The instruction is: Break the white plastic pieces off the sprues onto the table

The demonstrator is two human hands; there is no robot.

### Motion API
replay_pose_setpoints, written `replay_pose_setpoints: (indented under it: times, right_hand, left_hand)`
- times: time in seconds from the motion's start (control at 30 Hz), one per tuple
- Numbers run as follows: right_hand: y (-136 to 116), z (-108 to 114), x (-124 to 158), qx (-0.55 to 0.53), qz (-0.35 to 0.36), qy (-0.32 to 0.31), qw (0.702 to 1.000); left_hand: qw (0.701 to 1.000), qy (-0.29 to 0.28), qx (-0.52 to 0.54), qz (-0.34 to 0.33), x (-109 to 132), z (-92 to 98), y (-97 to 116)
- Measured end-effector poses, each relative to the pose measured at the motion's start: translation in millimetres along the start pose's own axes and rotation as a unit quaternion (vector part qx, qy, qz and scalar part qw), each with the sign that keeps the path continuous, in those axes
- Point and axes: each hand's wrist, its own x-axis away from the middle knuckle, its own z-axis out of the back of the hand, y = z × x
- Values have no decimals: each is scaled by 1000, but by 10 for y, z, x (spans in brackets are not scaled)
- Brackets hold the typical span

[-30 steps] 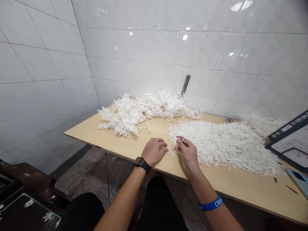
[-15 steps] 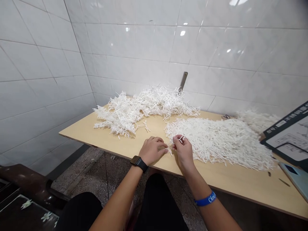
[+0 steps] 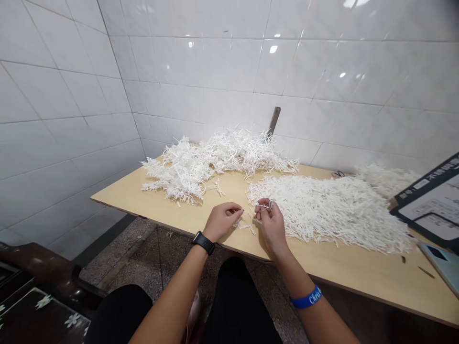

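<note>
The right hand pinches a branched white piece between thumb and fingers, above the table and near its front edge. The long axis of the piece runs roughly left to right across the fingertips, with one end directed toward the left hand. The left hand stands to the left of the piece, across a short gap, its thumb and index fingertips at nearly the same level. These fingertips are close together; whether they grip a thin piece cannot be told. The right hand is nearer to the piece, being in contact with it; the left hand is apart from it.

Loose white pieces lie below and between the two hands, flat on the board, with their axes at mixed angles. The heap of short white sticks lies to the right of the right hand and beyond it. The tangled white heap lies farther back and to the left, well apart from both hands
</note>
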Motion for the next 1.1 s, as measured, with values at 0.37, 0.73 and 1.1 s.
replay_pose_setpoints:
  times: [0.37,0.73,1.1]
  right_hand:
    - [-39,-59,17,186,78,-118,972]
    - [-57,-9,12,74,14,-35,997]
    - [-5,5,-29,-87,-60,-10,994]
  left_hand:
    - [995,-9,98,10,-6,35,-19]
    - [984,135,111,41,-81,13,-90]
    - [998,33,-48,-1,15,-10,-3]
